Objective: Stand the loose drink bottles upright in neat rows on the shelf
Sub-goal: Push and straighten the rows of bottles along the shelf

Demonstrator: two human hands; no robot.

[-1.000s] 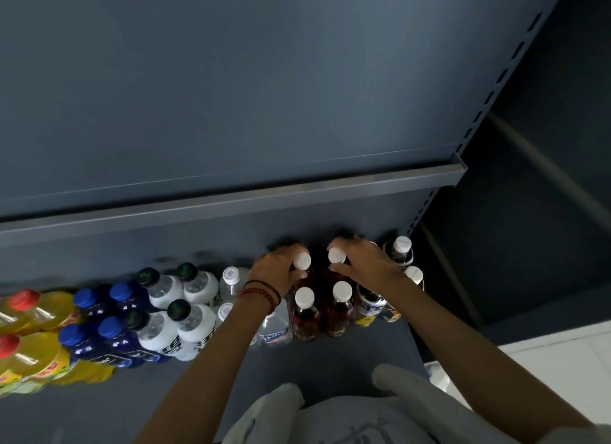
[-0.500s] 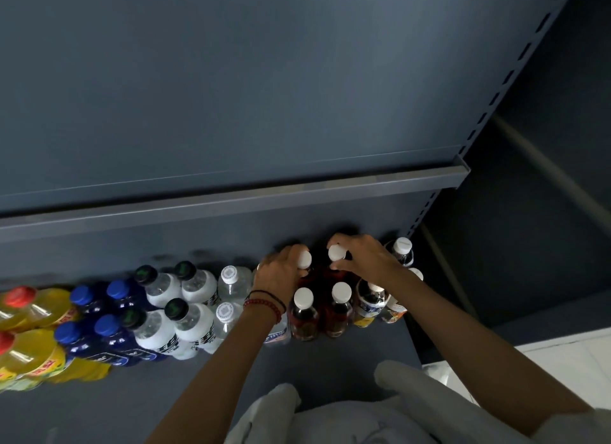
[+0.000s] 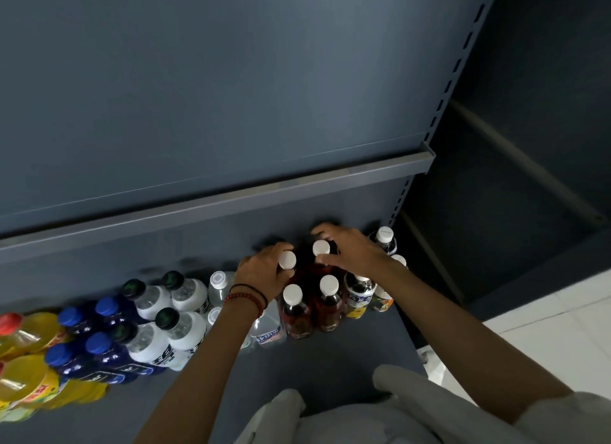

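On the grey shelf (image 3: 330, 361), toward its right end, the left hand (image 3: 263, 273) curls around the neck of a white-capped red bottle (image 3: 287, 260) while the right hand (image 3: 355, 253) closes fingers and thumb around the neighbouring red bottle (image 3: 320, 248), both upright just behind the front red bottles (image 3: 297, 311).

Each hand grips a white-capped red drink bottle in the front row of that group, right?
Wrong row. In the head view the left hand grips the left back-row red bottle and the right hand the right back-row red bottle; both are white-capped.
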